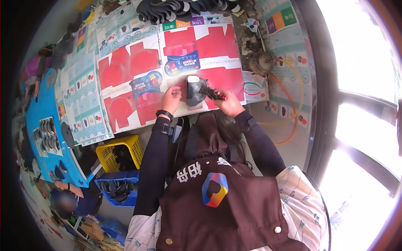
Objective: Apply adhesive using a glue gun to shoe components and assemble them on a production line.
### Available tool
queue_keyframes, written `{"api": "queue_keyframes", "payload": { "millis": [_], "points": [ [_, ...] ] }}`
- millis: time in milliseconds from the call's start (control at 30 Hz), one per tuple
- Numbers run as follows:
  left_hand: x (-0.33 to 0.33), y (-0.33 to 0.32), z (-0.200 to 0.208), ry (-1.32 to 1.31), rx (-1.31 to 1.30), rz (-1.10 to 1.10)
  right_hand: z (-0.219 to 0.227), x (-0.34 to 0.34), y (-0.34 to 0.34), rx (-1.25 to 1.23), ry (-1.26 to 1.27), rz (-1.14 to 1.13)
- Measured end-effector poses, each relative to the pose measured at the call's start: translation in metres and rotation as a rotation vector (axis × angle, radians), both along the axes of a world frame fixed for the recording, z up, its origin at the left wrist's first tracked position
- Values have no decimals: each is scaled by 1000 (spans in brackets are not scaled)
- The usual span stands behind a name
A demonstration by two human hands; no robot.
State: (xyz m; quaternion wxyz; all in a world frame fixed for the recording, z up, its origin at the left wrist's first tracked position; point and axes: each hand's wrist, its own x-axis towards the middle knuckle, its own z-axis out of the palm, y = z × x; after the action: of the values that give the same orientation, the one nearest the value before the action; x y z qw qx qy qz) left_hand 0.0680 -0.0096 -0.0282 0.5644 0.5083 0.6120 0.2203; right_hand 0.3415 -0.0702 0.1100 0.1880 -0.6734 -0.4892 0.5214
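While a brown apron is filling the near foreground, the working items are lying just beyond it, listed outward.

Right hand: closing its fingers around a dark hand tool with red parts; exact type is not showing clearly.

Left hand: holding nothing visible, fingers loosely spread, hovering just beside the workpiece; the two hands are standing apart, one on each side.

Dark curved piece, one, pale patch at its far end: sitting between the hands, above the near edge of the red-and-white printed sheets. The tool's head is meeting or nearly meeting its right side; contact is not readable.

Step, by judgement: the piece seems to be undergoing work with the tool. Continuing would be calling for a steady right grip and a left hand ready to brace or turn the piece.

Yellow basket and blue basket: standing at left below the table, both containing dark items.

Orange hose: curving at right.

Dark curved parts: lying bunched at the far edge.
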Motion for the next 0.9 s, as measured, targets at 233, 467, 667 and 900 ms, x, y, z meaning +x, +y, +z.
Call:
{"api": "queue_keyframes", "payload": {
  "millis": [233, 467, 667, 900],
  "points": [
    [-43, 1, 25, -65, -180, 129, -11, 3, 6, 28, 73, -101],
    [-80, -13, 43, -132, -252, 254, -59, 12, 6, 91, 263, -257],
    [-82, -21, 41, -108, -303, 249, -34, 13, 11, 4, 395, -315],
    [-69, -22, 55, -132, -316, 219, -61, 10, 15, -36, 536, -488]
  ]
}}
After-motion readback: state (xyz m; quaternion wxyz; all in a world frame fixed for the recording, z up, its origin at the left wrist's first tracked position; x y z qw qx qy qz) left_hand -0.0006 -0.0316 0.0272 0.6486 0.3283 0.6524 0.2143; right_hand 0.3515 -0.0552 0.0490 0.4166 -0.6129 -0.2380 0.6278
